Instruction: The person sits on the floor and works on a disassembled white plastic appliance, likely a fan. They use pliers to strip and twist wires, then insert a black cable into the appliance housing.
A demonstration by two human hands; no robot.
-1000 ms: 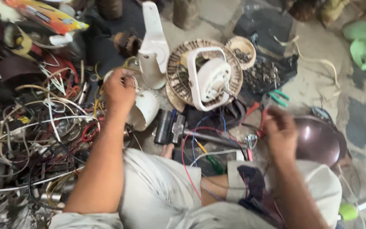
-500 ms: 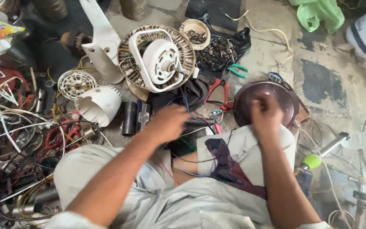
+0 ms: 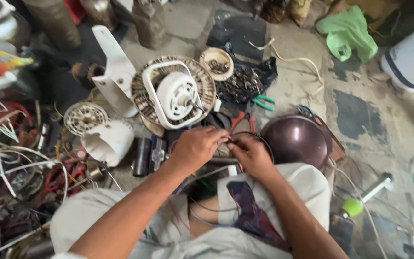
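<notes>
My left hand (image 3: 198,147) and my right hand (image 3: 250,154) meet in front of me, both pinching thin red and dark wires (image 3: 231,139) between the fingertips. Just beyond them lies a white fan motor (image 3: 177,95) set in a round grille, with a white stand arm (image 3: 113,67) leaning at its left. A dark maroon dome-shaped cover (image 3: 295,139) sits right of my right hand. Red-handled pliers (image 3: 239,120) lie between the hands and the fan.
A tangle of wires and metal scrap (image 3: 15,172) fills the left. A white motor housing (image 3: 109,141) and small grille disc (image 3: 83,117) lie left of my hands. Green-handled pliers (image 3: 264,101), a small bowl of parts (image 3: 216,62) and a green bag (image 3: 348,31) lie farther out.
My left hand came in from the left, away from the white housing, and joined my right hand on the wires. The view shifted so the fan sits more central.
</notes>
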